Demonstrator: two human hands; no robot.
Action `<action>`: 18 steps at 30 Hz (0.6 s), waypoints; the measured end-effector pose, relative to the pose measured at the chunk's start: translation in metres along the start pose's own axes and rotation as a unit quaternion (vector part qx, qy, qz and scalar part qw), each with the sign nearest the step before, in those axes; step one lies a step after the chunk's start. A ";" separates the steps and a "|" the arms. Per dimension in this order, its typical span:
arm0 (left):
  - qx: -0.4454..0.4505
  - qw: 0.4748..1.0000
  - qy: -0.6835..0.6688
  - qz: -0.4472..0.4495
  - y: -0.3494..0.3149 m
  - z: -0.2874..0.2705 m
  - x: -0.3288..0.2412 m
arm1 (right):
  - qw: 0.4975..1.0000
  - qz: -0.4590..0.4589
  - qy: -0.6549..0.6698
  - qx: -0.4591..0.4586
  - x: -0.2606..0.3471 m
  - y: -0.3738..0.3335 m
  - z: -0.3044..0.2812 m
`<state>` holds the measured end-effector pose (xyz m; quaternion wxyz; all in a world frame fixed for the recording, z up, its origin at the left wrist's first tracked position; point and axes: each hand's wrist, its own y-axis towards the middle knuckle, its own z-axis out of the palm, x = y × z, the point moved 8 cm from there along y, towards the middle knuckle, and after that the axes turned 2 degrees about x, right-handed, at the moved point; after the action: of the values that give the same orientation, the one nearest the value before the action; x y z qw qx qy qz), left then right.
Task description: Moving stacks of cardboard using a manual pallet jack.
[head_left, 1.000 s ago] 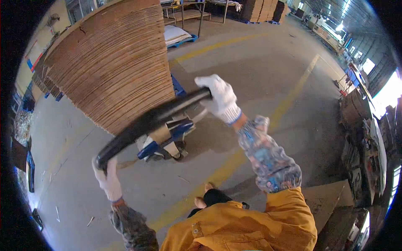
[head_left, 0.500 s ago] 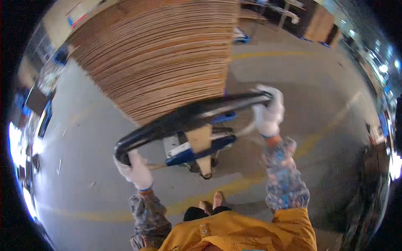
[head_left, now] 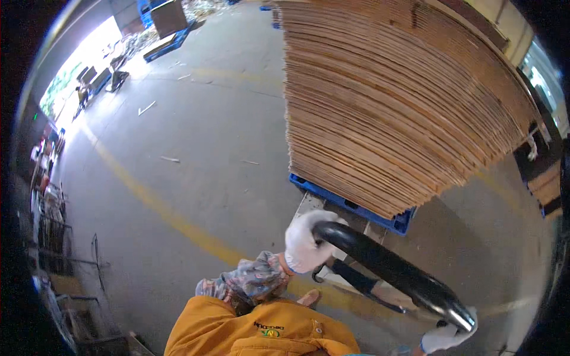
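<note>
A long black handlebar (head_left: 386,264), which looks like that of a pallet jack, runs slantwise in front of me. My left hand (head_left: 306,242), in a white glove, is wrapped round its left end beside the stack's base. At the bar's other end, low on the right, my right hand (head_left: 449,337) is closed on it in a matching glove. A tall stack of flat brown cardboard sheets (head_left: 386,107) stands on a blue pallet (head_left: 356,206) beyond the bar. The bar hides most of the jack's lower frame.
Grey floor with a yellow line (head_left: 154,207) stretches to the left, with several scraps on it. Racks and clutter (head_left: 53,207) line the left edge. Far off stand a box on a blue pallet (head_left: 169,44) and a bright doorway (head_left: 77,65). More stacked cardboard (head_left: 546,190) is at the right.
The view has swung to the left, so the cardboard stack now appears on the right. The handlebar has turned, its right end dropping low and near me. Both hands keep their grip.
</note>
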<state>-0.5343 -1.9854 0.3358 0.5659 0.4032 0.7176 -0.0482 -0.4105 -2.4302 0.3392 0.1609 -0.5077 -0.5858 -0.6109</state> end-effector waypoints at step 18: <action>0.113 0.992 0.004 0.059 0.083 0.097 0.013 | 0.973 -0.178 0.051 -0.137 0.076 -0.074 -0.033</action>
<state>-0.4071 -1.9745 0.3226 0.5160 0.5060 0.6847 -0.0939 -0.5160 -2.4095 0.3670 0.0082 -0.3806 -0.5689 -0.7290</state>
